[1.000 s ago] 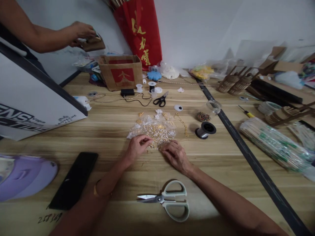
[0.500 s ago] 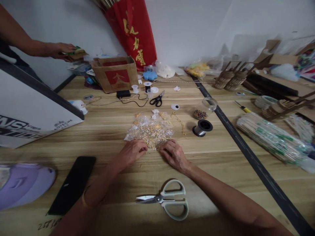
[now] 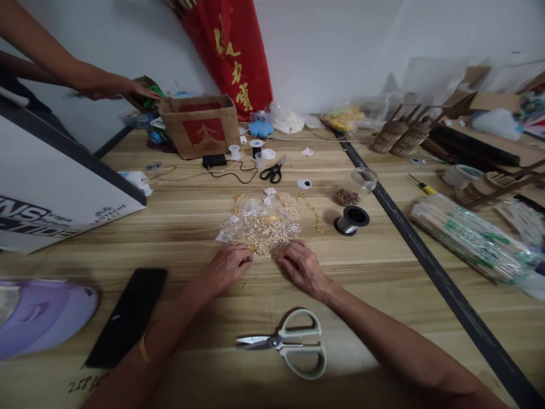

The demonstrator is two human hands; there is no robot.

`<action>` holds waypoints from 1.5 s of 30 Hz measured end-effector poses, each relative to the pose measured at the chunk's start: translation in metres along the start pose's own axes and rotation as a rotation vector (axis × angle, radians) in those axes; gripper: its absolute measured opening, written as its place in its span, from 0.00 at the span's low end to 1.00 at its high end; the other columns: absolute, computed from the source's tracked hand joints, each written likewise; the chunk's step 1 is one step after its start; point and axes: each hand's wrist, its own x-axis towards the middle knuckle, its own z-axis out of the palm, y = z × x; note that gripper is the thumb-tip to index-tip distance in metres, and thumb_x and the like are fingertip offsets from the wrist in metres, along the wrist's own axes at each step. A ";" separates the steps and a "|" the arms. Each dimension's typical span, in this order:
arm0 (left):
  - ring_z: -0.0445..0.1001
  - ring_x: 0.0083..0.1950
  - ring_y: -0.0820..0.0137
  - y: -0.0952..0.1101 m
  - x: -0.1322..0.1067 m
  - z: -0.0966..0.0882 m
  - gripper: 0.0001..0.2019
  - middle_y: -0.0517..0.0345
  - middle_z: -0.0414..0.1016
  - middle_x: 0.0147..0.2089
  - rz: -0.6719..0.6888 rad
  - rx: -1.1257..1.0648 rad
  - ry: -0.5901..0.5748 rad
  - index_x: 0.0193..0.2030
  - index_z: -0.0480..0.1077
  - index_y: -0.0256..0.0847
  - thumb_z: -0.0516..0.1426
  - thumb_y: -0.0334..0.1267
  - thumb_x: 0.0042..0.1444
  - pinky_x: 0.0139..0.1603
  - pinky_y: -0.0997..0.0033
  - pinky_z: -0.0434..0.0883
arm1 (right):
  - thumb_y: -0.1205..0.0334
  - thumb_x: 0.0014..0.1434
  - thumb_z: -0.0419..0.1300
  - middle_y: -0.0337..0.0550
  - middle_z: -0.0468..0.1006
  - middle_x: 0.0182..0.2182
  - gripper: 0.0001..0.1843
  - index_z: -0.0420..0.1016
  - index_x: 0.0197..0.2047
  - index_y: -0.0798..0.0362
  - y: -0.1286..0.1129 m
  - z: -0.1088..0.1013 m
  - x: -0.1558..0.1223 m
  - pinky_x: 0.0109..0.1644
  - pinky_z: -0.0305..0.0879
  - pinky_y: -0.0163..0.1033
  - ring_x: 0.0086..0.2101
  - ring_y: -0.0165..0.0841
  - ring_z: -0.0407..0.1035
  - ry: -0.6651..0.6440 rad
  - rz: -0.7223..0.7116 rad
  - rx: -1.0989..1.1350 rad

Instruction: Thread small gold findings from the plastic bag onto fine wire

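A pile of small gold and silver jewelry findings (image 3: 268, 230), some in clear bags, lies mid-table. At its near left edge rests my left hand (image 3: 232, 262), fingers curled and pressed together; whatever they pinch is too small to make out. My right hand (image 3: 302, 267) is at the near right edge, its fingers bent in a pinch whose content is hidden. Between the hands lie a few tiny bits and, closer to me, a short gold chain piece (image 3: 248, 281). Large pale-handled scissors (image 3: 293, 343) lie open in front of me. A gold chain (image 3: 313, 211) lies right of the pile.
Right of the pile stand a wire spool (image 3: 351, 220) and a bead jar (image 3: 353, 190). Black scissors (image 3: 273, 169) lie behind. A phone (image 3: 128, 318) and a purple cap (image 3: 51, 318) are at left. Another person's hand (image 3: 140, 91) reaches near a paper bag (image 3: 200, 130).
My hands stay nearly in place at the pile, the left shifting very slightly. The other person's arm has moved right toward the paper bag, and its hand has come off the box it held.
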 end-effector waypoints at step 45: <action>0.68 0.38 0.65 0.014 0.006 0.011 0.11 0.52 0.70 0.35 -0.068 0.254 -0.059 0.31 0.67 0.37 0.46 0.28 0.61 0.42 0.66 0.64 | 0.66 0.63 0.52 0.41 0.74 0.30 0.06 0.68 0.34 0.52 0.000 0.000 0.001 0.50 0.60 0.45 0.33 0.32 0.66 0.019 -0.016 0.019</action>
